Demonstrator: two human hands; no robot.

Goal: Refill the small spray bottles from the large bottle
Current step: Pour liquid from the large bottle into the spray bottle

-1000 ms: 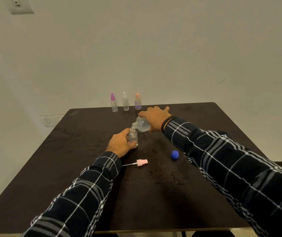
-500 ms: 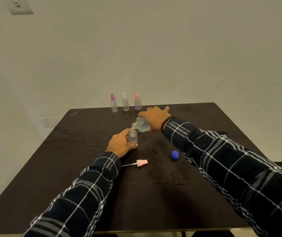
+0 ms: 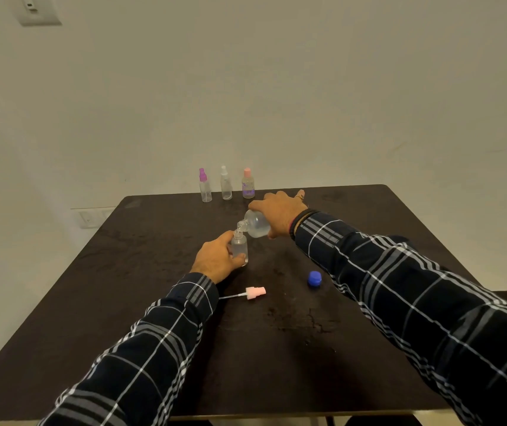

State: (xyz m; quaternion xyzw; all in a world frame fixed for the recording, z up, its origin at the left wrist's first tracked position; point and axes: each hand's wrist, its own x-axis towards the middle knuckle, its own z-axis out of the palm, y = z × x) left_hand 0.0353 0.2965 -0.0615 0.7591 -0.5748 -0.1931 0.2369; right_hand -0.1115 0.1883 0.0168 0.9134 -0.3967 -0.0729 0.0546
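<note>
One pink-capped bottle [image 3: 247, 180] carries an illegible purple label [image 3: 248, 190].

Clear large bottle [image 3: 257, 224] tilts, mouth over the upright, uncapped small bottle [image 3: 239, 246].

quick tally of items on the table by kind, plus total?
small spray bottles: 4
large bottle: 1
loose pink spray head: 1
blue cap: 1
Total: 7

On the table [image 3: 276, 364], three spray bottles [image 3: 226, 187] stand farthest; the spray head [image 3: 255, 293] lies left of the cap [image 3: 314, 278].
</note>
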